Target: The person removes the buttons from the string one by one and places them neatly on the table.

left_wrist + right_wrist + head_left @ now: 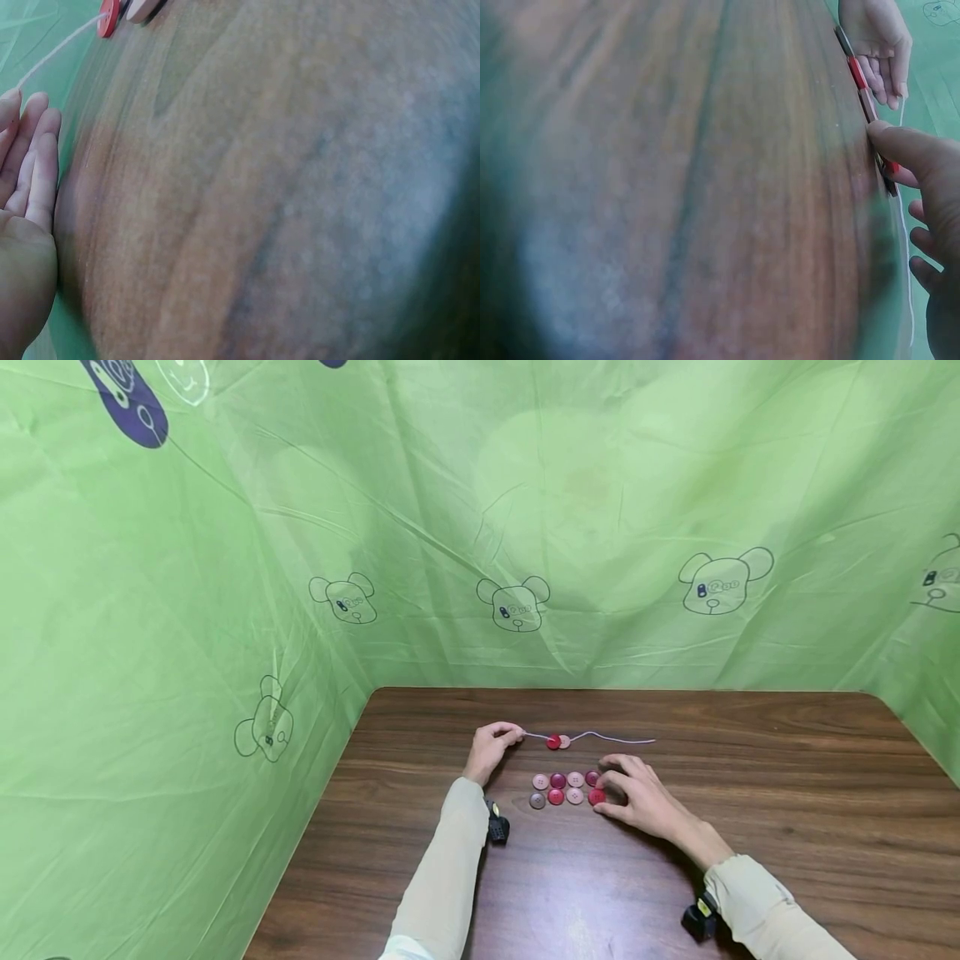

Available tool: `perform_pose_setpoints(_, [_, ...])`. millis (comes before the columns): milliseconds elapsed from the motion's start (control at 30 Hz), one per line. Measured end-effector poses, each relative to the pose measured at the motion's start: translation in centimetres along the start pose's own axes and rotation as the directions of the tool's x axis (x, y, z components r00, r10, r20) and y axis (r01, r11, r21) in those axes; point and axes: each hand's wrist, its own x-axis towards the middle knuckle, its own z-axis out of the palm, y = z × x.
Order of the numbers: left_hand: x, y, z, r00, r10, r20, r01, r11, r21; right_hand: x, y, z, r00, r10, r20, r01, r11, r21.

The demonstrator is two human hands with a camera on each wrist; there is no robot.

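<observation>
My left hand (pixel 495 747) pinches one end of a thin pale cord (pixel 617 740) between thumb and forefinger. Threaded on that cord are a red button (pixel 553 742) and a pink button (pixel 565 742), side by side on the table. Nearer to me, several loose buttons lie in two rows, among them a grey one (pixel 537 800) and a dark magenta one (pixel 558 781). With thumb and forefinger at its opposite edges, my right hand (pixel 637 797) grips the red button (pixel 596 797) at the right end of the near row. Its other fingers are bent and hold nothing.
The dark wood table (pixel 810 793) reaches back to a green fabric wall (pixel 600 643), with another green sheet (pixel 187 760) along the left. Black wrist cameras (pixel 701 920) sit under both forearms, close to the tabletop.
</observation>
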Motion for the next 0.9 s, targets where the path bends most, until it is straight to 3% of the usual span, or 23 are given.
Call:
perform_pose_setpoints(567, [-0.1, 0.1, -0.2, 1.000, -0.003, 0.001, 0.003, 1.000, 0.013, 0.0, 0.1, 0.0, 0.999, -0.010, -0.038, 0.010, 1.000, -0.002])
perform_pose_setpoints(900, [-0.1, 0.2, -0.1, 1.000, -0.002, -0.001, 0.002, 1.000, 0.010, 1.6, 0.4, -0.7, 0.995, 0.033, -0.092, -0.031, 0.999, 0.027])
